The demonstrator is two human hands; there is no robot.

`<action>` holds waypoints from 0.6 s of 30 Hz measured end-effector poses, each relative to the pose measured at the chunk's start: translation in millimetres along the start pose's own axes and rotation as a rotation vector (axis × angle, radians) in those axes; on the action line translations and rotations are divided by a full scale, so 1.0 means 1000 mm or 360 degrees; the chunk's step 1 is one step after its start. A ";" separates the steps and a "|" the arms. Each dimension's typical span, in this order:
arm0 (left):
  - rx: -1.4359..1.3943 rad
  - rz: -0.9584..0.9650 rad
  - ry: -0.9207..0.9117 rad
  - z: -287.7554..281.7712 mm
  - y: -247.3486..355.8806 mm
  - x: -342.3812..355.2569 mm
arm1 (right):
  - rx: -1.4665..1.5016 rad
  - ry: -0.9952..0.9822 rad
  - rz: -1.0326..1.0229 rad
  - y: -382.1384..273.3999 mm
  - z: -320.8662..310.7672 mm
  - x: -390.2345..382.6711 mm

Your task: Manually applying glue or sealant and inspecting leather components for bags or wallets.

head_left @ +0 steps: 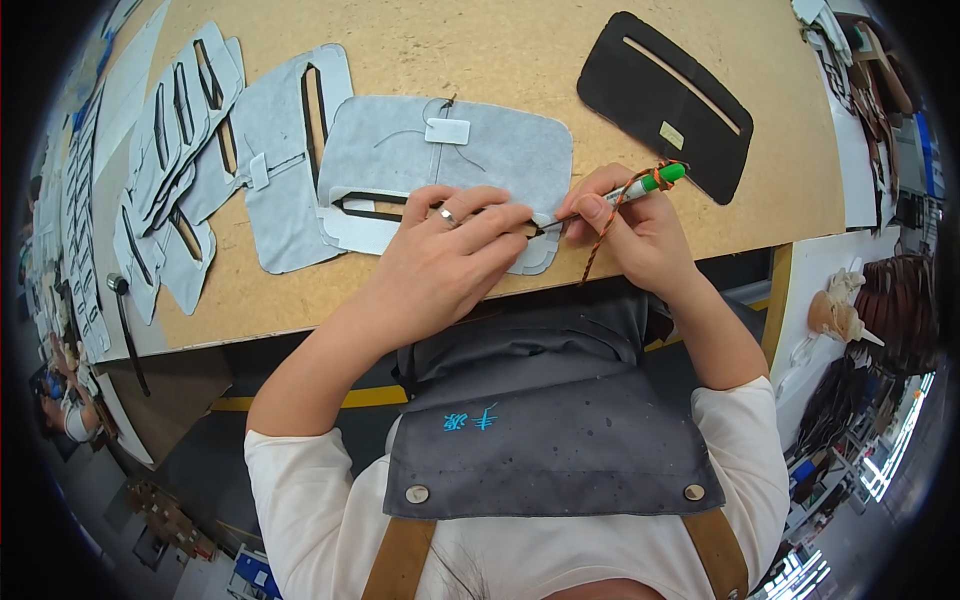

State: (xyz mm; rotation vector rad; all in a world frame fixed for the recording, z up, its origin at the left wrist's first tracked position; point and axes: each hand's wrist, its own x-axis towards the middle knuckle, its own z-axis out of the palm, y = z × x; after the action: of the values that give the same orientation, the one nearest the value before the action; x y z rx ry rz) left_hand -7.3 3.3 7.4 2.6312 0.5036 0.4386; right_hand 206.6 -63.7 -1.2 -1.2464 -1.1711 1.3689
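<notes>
At the left side of the table, several slotted grey pieces lie one over another, like a loose fan. At the near left edge there is a dark rod with a round head, and its thin end reaches past the edge. To the right of the fan, another grey piece with its slot lies flat, and the left border of the main grey panel covers a part of it.

The main grey panel is at the middle of the near edge, in front of the person. It carries a white tag and loose dark thread on its far part; its long slot is on the near part. I judge that the step in hand is fine work with a pointed tip at the right end of this slot. The next move seems to call for a firm panel and a small, exact motion of the tip.

The left hand lies over the slot, palm down. Its fingers are a little bent and slightly spread, and they rest upon the panel; they pinch nothing that I can see. Just to the right, the right hand pinches the green-and-white tool between thumb and forefinger, close to its thin tip; how the lower fingers are closed, I cannot tell fully. An orange-and-dark cord hangs from the tool. Farther right, on the far side, a black slotted panel lies apart.
</notes>
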 end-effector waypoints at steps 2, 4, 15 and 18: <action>-0.0055 0.0054 -0.0065 -0.003 -0.007 0.003 | 0.0003 -0.0004 -0.0061 0.002 0.001 0.001; -0.0109 0.0110 -0.0132 -0.004 -0.012 0.004 | -0.0036 -0.0008 -0.0033 -0.001 0.001 0.000; -0.0199 -0.0001 -0.0091 0.000 -0.012 0.000 | -0.0952 -0.0187 -0.0674 -0.007 -0.004 -0.012; -0.0187 -0.0026 -0.0109 0.001 -0.011 -0.001 | -0.1456 -0.0294 -0.1076 0.003 -0.005 -0.028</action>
State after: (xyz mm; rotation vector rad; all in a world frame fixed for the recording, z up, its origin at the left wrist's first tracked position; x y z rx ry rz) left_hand -10.6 11.9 1.2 2.5182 0.4629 0.3606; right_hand 213.4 -91.2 -0.8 -1.1188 -2.2301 0.4199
